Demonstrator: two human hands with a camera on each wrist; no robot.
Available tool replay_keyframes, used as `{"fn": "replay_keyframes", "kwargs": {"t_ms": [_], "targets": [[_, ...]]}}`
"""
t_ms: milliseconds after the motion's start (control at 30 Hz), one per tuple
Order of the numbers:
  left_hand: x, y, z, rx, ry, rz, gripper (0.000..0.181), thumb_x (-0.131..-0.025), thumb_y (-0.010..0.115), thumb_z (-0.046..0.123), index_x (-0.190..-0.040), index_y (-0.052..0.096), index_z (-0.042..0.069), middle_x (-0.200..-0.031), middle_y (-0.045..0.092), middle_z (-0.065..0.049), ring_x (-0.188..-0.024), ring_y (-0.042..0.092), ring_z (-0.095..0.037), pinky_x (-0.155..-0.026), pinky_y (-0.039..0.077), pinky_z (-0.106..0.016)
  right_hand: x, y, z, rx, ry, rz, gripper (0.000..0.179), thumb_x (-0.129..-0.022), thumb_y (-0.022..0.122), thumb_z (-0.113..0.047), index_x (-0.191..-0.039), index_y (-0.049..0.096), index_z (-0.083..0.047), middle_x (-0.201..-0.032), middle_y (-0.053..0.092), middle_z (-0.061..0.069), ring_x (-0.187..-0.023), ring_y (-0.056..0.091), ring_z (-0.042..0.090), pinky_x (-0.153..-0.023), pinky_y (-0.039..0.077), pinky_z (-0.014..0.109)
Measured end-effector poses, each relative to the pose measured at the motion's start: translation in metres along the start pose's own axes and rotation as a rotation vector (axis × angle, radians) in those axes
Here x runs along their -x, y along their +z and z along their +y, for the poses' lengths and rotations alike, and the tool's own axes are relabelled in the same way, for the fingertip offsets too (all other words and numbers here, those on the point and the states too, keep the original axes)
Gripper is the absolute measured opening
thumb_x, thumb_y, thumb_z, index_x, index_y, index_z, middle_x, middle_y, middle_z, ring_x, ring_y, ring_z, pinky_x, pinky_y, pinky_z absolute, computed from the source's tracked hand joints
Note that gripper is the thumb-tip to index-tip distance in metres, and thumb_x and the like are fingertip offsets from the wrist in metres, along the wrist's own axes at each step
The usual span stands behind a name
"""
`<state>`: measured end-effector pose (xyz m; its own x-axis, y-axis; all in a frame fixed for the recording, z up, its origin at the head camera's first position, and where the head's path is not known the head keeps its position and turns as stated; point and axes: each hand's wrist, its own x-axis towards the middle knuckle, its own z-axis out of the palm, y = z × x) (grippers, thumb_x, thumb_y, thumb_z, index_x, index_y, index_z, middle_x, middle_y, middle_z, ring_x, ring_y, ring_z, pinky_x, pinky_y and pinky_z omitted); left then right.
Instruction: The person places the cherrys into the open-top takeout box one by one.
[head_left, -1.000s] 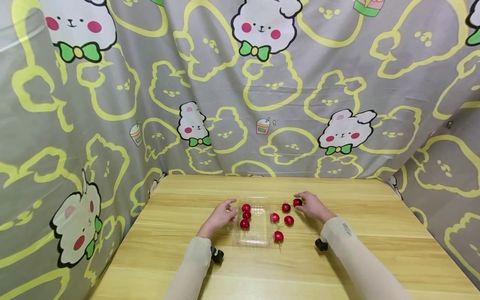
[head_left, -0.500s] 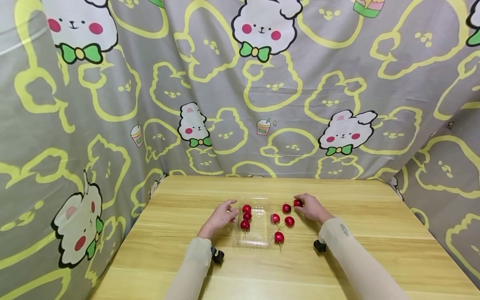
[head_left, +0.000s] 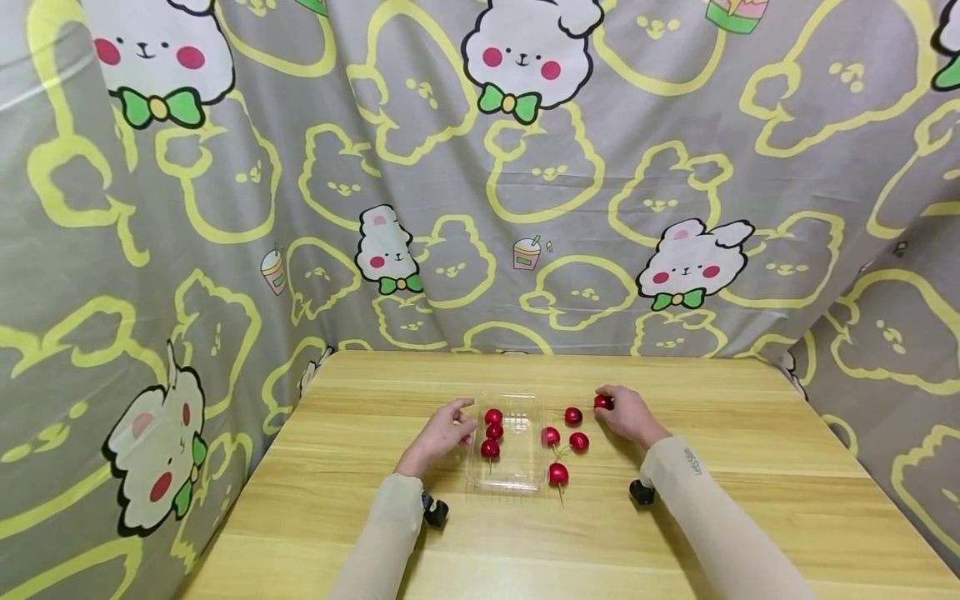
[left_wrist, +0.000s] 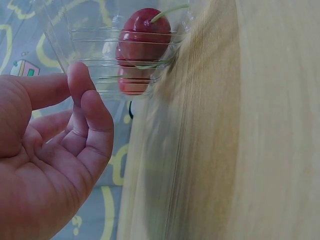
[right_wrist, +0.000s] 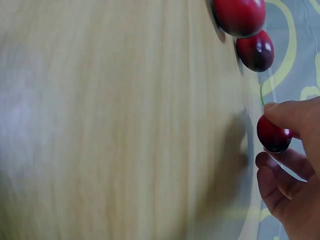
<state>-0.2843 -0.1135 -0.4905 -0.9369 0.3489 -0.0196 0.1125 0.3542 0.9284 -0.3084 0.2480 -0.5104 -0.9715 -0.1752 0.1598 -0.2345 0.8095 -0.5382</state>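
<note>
My right hand (head_left: 632, 413) pinches a dark red cherry (right_wrist: 274, 135) between thumb and fingers, close over the table at the back of the loose cherries. Its thin green stem shows by the thumb in the right wrist view. My left hand (head_left: 442, 428) is at the left side of a clear plastic container (head_left: 528, 457), with curled fingertips right at its wall in the left wrist view. Inside, 3 cherries (head_left: 493, 432) stand in a row along the left side; two show through the ridged wall as a red cherry (left_wrist: 145, 32) overlapping another.
Several loose cherries lie right of the container: a cherry (head_left: 573, 416) nearest my right hand, a cherry (head_left: 578, 442), a cherry (head_left: 551, 437) beside the container wall and a cherry (head_left: 558, 474) in front. A patterned curtain (head_left: 570, 292) hangs behind the wooden table (head_left: 525, 550).
My right hand has shifted slightly right and away from the loose cherries, taking the pinched cherry with it. The left hand and container have stayed in place.
</note>
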Motion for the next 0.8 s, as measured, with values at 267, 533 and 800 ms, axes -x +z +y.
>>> {"fn": "replay_keyframes", "kwargs": {"t_ms": [267, 533, 800], "targets": [[-0.002, 0.0, -0.002, -0.007, 0.006, 0.005, 0.051, -0.095, 0.056, 0.006, -0.14, 0.036, -0.007, -0.086, 0.056, -0.011, -0.065, 0.061, -0.017, -0.065, 0.055, -0.037, 0.004, -0.013, -0.003, -0.079, 0.033, 0.033, 0.041, -0.09, 0.063, -0.009, -0.125, 0.053, 0.011, -0.114, 0.057, 0.028, -0.102, 0.057, 0.04, -0.087, 0.049, 0.048], [-0.002, 0.0, -0.002, -0.017, 0.001, -0.001, 0.05, -0.096, 0.054, 0.005, -0.141, 0.036, -0.007, -0.085, 0.056, -0.01, -0.065, 0.061, -0.017, -0.065, 0.055, -0.034, 0.007, -0.022, -0.016, -0.126, -0.03, 0.069, 0.039, -0.087, 0.066, -0.007, -0.121, 0.056, 0.01, -0.103, 0.063, 0.02, -0.095, 0.059, 0.035, -0.081, 0.051, 0.047], [0.0, 0.001, -0.001, -0.002, 0.001, 0.006, 0.051, -0.095, 0.057, 0.007, -0.14, 0.037, -0.006, -0.086, 0.055, -0.011, -0.065, 0.061, -0.016, -0.066, 0.055, -0.037, 0.01, -0.027, -0.034, -0.164, -0.122, 0.077, 0.036, -0.084, 0.069, -0.007, -0.116, 0.061, 0.007, -0.099, 0.059, 0.014, -0.086, 0.059, 0.029, -0.068, 0.053, 0.035]]}}
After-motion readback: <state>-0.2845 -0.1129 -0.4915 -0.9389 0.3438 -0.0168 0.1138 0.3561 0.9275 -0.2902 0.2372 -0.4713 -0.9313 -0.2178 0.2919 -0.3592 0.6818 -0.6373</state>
